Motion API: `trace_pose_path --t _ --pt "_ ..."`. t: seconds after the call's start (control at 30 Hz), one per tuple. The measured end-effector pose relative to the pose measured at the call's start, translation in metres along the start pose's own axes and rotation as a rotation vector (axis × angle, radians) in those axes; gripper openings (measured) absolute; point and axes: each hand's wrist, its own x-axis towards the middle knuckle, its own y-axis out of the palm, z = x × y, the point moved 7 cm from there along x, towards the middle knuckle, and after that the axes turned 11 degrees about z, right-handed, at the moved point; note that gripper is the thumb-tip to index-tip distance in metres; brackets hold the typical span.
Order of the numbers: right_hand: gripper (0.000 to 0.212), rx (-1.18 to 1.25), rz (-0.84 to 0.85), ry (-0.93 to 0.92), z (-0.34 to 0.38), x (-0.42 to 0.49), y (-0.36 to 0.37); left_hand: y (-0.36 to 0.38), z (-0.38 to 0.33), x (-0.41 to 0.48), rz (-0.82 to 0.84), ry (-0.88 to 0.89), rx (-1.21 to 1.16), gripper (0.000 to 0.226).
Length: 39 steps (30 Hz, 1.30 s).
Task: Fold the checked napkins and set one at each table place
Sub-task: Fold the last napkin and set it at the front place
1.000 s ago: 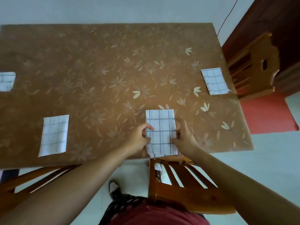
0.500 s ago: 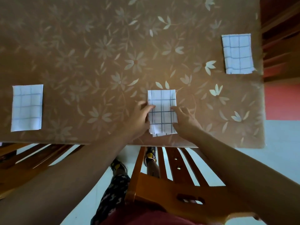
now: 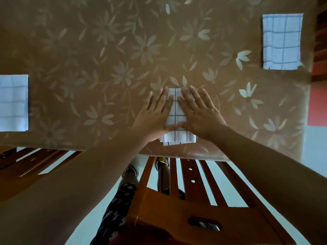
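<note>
A folded white napkin with dark checks (image 3: 175, 112) lies near the front edge of the brown flowered table (image 3: 109, 55). My left hand (image 3: 155, 114) and my right hand (image 3: 200, 114) lie flat on it, fingers spread, palms pressing down on its left and right sides. Only its middle strip and its near end show between and below the hands. A second folded checked napkin (image 3: 281, 41) lies at the table's right side. A third folded napkin (image 3: 13, 103) lies at the left, cut off by the frame edge.
A wooden chair back (image 3: 194, 209) stands right below me against the table's front edge. Another wooden chair (image 3: 26, 165) stands at the lower left. More wooden furniture and a red seat (image 3: 317, 99) lie beyond the table's right edge.
Both hands went from gripping the napkin's side edges to lying flat and open on top of it. The camera has moved closer and lower over the table.
</note>
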Motion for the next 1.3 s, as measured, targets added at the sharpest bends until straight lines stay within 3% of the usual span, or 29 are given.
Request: trace_pose_path --t 0.2,0.43,0.73,0.93,1.3 --pt "0.095 -0.009 -0.026 -0.01 -0.006 0.008 0.012 0.004 0.009 0.004 0.0 0.042 0.097 0.111" --pt "0.104 -0.032 0.01 -0.054 -0.011 -0.003 0.012 0.002 0.014 -0.002 0.072 0.084 0.121 0.141" --pt "0.11 -0.032 0.101 -0.022 -0.012 -0.002 0.016 0.001 0.014 -0.003 0.149 0.088 0.127 0.145" --pt "0.108 0.032 0.125 0.046 -0.004 -0.011 0.011 0.001 0.016 -0.017 0.102 0.01 0.049 0.143" --pt "0.087 0.19 -0.079 0.194 0.019 -0.01 -0.007 -0.005 0.015 -0.027 -0.069 -0.002 0.02 0.117"
